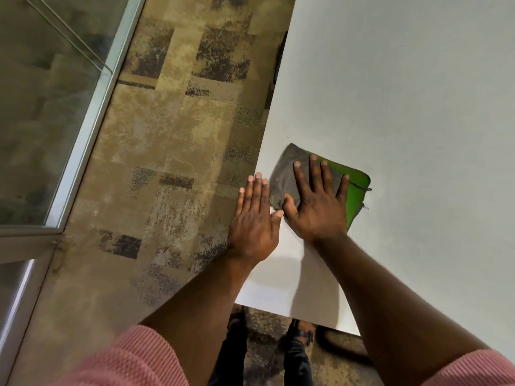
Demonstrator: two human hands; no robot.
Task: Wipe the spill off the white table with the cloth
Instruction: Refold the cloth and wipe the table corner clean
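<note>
A folded cloth (288, 174), grey on top with a green side showing at its right, lies flat on the white table (418, 107) near the table's left edge. My right hand (317, 201) presses flat on the cloth with fingers spread, thumb at the cloth's near corner. My left hand (255, 218) is flat with fingers together, held at the table's left edge, its thumb next to my right thumb; it holds nothing. No spill is visible on the table surface.
Patterned brown carpet (172, 151) lies left of the table. A glass panel with a metal frame (83, 129) stands at the far left. My feet (301, 332) show below the table's near edge.
</note>
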